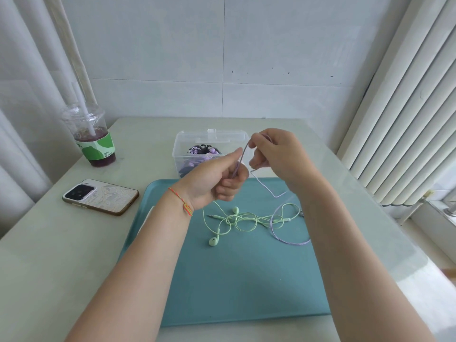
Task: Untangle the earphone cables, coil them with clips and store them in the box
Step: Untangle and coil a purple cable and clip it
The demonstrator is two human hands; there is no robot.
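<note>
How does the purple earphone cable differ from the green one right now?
The purple cable is lifted, held by the left hand and the right hand; the green cable lies untouched on the teal tray. The purple cable trails down in one long strand; the green is a loose tangle. They cross near the tray's right side.

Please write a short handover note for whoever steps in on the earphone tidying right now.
Hands: left hand grips the purple cable; right hand pinches the same cable higher up, above the tray.
Things: the purple cable's tail trails onto the tray and overlaps the green earphones, which lie tangled there. The clear box stands open behind the tray.
Done: one purple set with a dark clip is already in the box.
Left: free and coil the purple cable, clip it, box it; then the green set.
</note>
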